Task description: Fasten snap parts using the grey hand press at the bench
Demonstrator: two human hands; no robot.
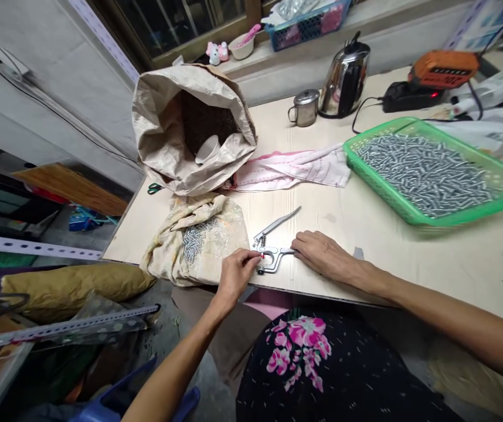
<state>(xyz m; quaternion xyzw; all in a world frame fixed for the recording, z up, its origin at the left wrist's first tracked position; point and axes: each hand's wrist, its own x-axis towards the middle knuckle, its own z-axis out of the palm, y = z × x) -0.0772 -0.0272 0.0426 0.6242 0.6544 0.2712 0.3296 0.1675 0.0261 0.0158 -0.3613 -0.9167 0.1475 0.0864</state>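
A silver metal plier-like tool [274,252] lies near the table's front edge, its upper handle raised away from the lower one. My right hand [322,253] is closed round the end of the lower handle. At the tool's left end, my left hand [236,272] pinches a tiny piece with a red spot, too small to name, by the jaw. Left of it a crumpled beige cloth [229,228] holds a pile of small metal pins [194,243]. A green basket [377,186] full of similar metal pieces stands at the right.
Behind the cloth stands an open sack [159,140] with a white cup [208,149] inside. A pink-white towel [293,170], metal mug [305,108], kettle [345,79] and orange battery device [445,69] are farther back. Green-handled scissors [155,188] lie near the left edge.
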